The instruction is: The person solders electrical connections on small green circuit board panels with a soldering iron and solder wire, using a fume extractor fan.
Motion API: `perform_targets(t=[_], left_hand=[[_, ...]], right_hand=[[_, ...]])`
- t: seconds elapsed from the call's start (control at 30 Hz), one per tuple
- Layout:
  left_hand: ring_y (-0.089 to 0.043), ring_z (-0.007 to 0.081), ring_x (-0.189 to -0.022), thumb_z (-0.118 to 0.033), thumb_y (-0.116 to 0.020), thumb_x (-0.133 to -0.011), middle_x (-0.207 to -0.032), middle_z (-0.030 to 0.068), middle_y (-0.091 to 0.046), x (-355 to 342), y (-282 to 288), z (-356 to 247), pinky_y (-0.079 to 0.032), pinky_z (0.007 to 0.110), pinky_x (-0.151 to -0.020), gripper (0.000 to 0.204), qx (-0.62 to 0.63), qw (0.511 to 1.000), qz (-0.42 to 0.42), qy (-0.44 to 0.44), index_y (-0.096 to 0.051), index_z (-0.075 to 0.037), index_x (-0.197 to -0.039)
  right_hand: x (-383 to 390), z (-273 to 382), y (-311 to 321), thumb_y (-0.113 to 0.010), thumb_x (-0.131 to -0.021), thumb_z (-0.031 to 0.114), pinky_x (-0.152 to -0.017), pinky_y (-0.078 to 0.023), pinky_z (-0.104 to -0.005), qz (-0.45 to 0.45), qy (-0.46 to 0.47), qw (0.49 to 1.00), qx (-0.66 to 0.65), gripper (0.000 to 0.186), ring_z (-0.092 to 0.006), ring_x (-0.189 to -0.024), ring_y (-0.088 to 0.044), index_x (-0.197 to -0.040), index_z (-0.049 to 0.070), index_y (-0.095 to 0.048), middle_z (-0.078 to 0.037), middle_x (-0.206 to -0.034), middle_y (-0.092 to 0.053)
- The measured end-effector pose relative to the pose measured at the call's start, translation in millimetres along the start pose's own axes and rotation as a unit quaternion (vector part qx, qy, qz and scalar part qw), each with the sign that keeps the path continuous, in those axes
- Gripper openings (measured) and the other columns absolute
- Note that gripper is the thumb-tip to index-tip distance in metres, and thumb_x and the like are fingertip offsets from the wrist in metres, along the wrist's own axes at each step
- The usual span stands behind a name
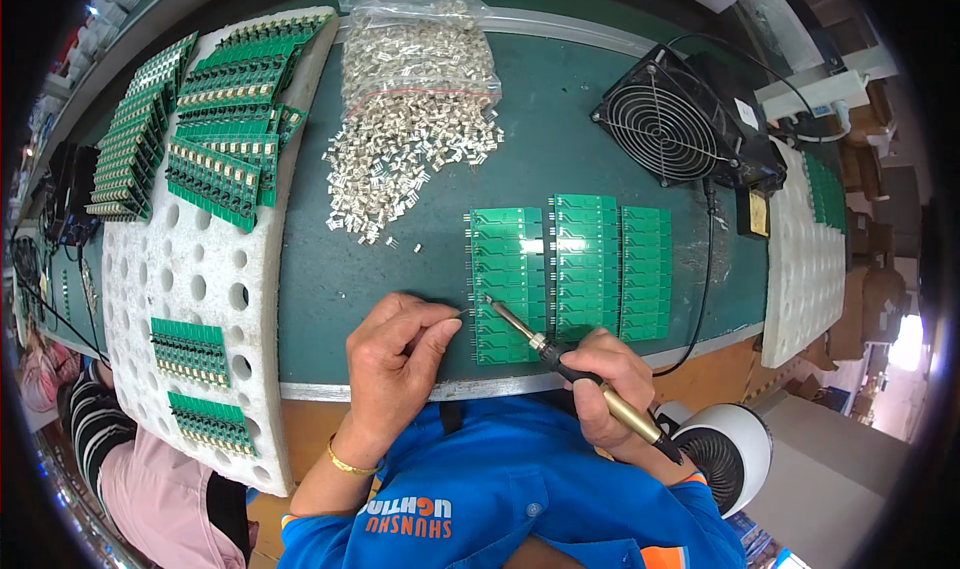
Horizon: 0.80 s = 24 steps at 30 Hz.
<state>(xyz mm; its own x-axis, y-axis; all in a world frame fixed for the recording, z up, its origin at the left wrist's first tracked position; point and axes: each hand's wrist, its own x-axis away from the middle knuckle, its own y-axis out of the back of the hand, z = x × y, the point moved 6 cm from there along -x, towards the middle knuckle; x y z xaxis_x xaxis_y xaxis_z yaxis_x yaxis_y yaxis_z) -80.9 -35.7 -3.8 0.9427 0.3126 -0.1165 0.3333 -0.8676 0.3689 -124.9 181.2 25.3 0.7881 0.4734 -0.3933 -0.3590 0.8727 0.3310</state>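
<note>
In my right hand (pixel 610 379) is a soldering iron (pixel 517 321), held like a pen. Its tip rests at the left part of the leftmost green circuit board panel (pixel 500 237), around its lower middle. My left hand (pixel 398 344) pinches thumb and forefinger together at that panel's left edge, close to the iron's tip. What the pinch holds is too small to make out. Thin pins stick out along the panel's left side. A middle panel (pixel 585 234) and a right panel (pixel 645 259) lie beside it on the green work surface (pixel 545 99).
A pile of small white pin connectors (pixel 385 179) spills from a clear plastic bag (pixel 420 54) at the back. White foam boards (pixel 190 279) on the left carry several stacked panels. A black fan (pixel 665 119) stands back right, a cable (pixel 708 279) running toward the front edge.
</note>
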Motion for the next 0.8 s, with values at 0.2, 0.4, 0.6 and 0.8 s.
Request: perform_targets(t=[0.2,0.4,0.6,0.8], left_hand=[[-0.060,0.0176,-0.065,-0.003,-0.075,-0.084,-0.077,0.0099,-0.065,-0.9,-1.6,-0.2,-0.046,0.028,-0.057,0.007,-0.005,1.000,-0.015,-0.002,-0.073,0.000,-0.090],[-0.060,0.0174,-0.069,-0.003,-0.075,-0.083,-0.077,0.0094,-0.066,-0.1,-0.9,-0.1,-0.047,0.028,-0.061,0.007,-0.011,0.999,-0.008,0.037,-0.073,0.002,-0.088],[-0.061,0.0175,-0.070,-0.003,-0.076,-0.083,-0.076,0.0095,-0.066,2.0,1.8,0.9,-0.047,0.028,-0.061,0.007,-0.015,0.999,-0.015,0.029,-0.073,0.002,-0.087],[-0.060,0.0174,-0.070,-0.002,-0.076,-0.083,-0.075,0.0090,-0.066,2.0,2.6,1.3,-0.046,0.028,-0.061,0.006,-0.017,0.999,-0.015,0.028,-0.074,0.002,-0.087]], right_hand=[[-0.3,-0.4,-0.8,-0.066,-0.082,0.003,-0.055,-0.047,-0.0331,-0.004,-0.008,1.000,0.007,0.017,-0.0237,-0.060,-0.058,-0.097,-0.004,-0.065,-0.015,-0.077,-0.066],[-4.2,-1.9,-2.1,-0.065,-0.080,0.001,-0.055,-0.047,-0.0331,0.004,-0.019,1.000,0.010,0.016,-0.0236,-0.060,-0.058,-0.095,-0.004,-0.065,-0.014,-0.076,-0.066],[-4.8,-2.5,-4.3,-0.066,-0.078,0.001,-0.055,-0.047,-0.0333,0.001,-0.016,1.000,0.015,0.016,-0.0233,-0.060,-0.058,-0.094,-0.003,-0.066,-0.012,-0.073,-0.064],[-4.4,-5.2,-6.0,-0.067,-0.078,0.002,-0.054,-0.046,-0.0331,0.004,-0.022,1.000,0.015,0.016,-0.0231,-0.060,-0.058,-0.094,-0.002,-0.067,-0.012,-0.073,-0.064]])
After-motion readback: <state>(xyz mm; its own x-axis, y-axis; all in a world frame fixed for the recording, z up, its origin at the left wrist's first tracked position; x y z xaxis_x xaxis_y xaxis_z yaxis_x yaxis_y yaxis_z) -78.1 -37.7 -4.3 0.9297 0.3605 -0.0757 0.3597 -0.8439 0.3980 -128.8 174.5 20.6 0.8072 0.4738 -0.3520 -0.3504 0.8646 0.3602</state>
